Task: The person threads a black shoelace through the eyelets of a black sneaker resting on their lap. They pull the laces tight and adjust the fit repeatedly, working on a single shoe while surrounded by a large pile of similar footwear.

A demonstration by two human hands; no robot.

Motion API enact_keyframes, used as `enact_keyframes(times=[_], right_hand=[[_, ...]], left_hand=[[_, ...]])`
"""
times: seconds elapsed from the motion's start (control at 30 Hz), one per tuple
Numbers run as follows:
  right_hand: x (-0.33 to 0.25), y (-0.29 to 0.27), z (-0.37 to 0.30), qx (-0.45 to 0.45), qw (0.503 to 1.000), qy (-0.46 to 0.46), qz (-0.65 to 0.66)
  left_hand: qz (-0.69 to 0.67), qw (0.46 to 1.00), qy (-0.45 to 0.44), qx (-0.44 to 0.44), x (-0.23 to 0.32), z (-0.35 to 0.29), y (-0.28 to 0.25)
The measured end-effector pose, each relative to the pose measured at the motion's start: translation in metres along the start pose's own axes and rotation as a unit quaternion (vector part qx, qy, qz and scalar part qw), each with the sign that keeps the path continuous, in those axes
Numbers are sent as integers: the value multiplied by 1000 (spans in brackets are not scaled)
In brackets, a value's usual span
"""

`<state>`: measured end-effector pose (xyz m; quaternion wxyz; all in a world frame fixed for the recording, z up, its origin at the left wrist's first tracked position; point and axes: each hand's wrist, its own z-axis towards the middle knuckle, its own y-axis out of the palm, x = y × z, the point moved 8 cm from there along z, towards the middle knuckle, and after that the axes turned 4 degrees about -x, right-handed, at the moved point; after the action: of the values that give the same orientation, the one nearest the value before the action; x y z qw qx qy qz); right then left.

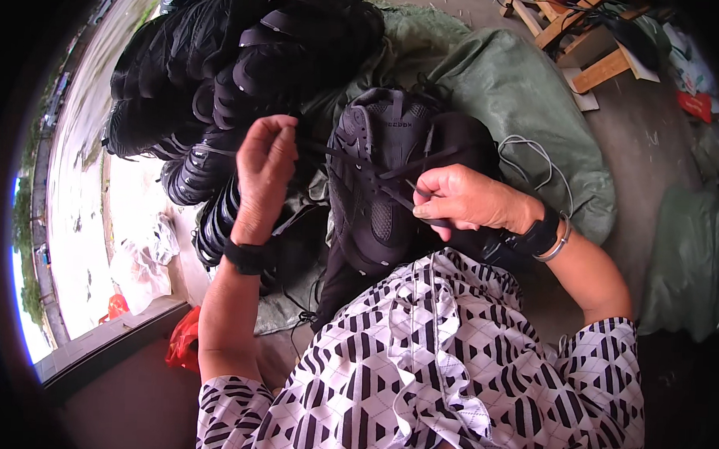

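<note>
A black sneaker [382,224] lies across my lap with its toe toward me, its mesh and panels dark all over. A flat black shoelace [344,155] runs through its eyelets. Left of the shoe, my left hand [265,174] is raised, with thumb and fingers pinched on one stretch of the lace, which looks drawn taut. Over the shoe's right side, my right hand [465,198] is closed round another stretch of the lace. A thin pointed bit shows at its fingertips; I cannot tell whether it is a tool or the lace tip.
Many black shoes [214,69] are heaped at the far left. A green woven sack [499,79] spreads beyond the shoe, with a pale cord [548,156] on it. Wooden legs [602,71] of furniture stand far right. Plastic bags [140,268] lie at left by a sill.
</note>
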<state>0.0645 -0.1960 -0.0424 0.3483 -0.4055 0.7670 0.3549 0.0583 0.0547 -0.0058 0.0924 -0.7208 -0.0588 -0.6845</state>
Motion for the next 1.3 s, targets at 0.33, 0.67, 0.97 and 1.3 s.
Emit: enact_keyframes(times=[0.33,0.67,0.97,1.3], right_hand=[[-44,-27,-16,154,944,-244,-161],[-36,-32,-36,267,851,-240,-384],[26,-107,-78,342,935,-94,9],[-42,-49,-27,353,827,-302,-318]], left_hand=[[-57,987,56,137,19,22,-108],[121,980,31,155,-13,-15,-168],[392,918,-1,60,-95,-49,-132],[59,998,28,-23,-27,-15,24]])
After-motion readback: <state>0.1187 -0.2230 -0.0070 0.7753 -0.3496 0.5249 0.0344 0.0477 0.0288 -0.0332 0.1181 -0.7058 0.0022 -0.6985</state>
